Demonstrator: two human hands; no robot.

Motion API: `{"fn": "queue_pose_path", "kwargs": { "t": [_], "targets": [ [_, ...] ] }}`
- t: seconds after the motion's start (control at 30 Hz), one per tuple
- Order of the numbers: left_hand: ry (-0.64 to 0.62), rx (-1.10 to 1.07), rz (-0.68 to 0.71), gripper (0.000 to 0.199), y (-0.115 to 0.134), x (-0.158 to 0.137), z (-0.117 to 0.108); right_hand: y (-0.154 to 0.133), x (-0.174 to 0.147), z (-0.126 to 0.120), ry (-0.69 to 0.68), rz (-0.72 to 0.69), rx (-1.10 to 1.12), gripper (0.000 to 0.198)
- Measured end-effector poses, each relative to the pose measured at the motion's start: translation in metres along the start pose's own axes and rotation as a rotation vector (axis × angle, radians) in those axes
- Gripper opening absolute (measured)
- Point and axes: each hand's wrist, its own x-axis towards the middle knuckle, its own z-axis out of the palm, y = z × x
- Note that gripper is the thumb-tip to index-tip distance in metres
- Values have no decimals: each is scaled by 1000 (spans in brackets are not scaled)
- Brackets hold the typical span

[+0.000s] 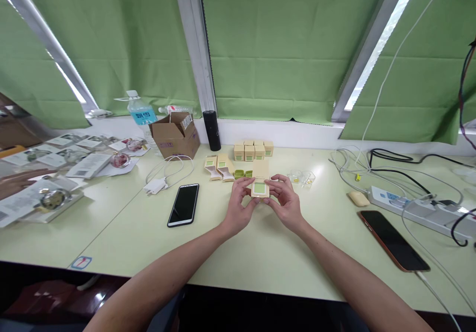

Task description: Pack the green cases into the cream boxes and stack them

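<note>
Between my two hands is a small cream cardboard box [260,189] with a light green square on its front. My left hand [240,205] grips its left side, thumb near the lower edge. On the opposite side, the fingers and thumb of my right hand [286,203] close on the box. Just behind lie small green items [239,173], partly hidden by my left fingers. Two opened cream boxes [219,167] lie to their left. Farther back stands a group of closed boxes [249,152] of the same kind. Small clear plastic pieces [302,177] rest right of my right hand.
A black phone [183,205] and a white charger [155,185] lie left. Behind stand a brown carton [175,136], a black cylinder [211,131] and a water bottle [140,108]. Another person's hand [22,183] is among packages far left. A power strip [416,213] and second phone [394,240] lie right.
</note>
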Motion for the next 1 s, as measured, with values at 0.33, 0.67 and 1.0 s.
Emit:
{"fn": "queue_pose_path", "kwargs": {
  "t": [0.33,0.67,1.0],
  "targets": [
    [14,12,-14,40,2,0,0,2,0,0,-5,-6,-19,38],
    [-32,28,-44,52,8,-1,-1,-3,-3,-1,-41,-36,-178,40],
    [106,171,-139,55,5,-1,1,0,-11,4,-258,-255,-400,61]
  ]
}}
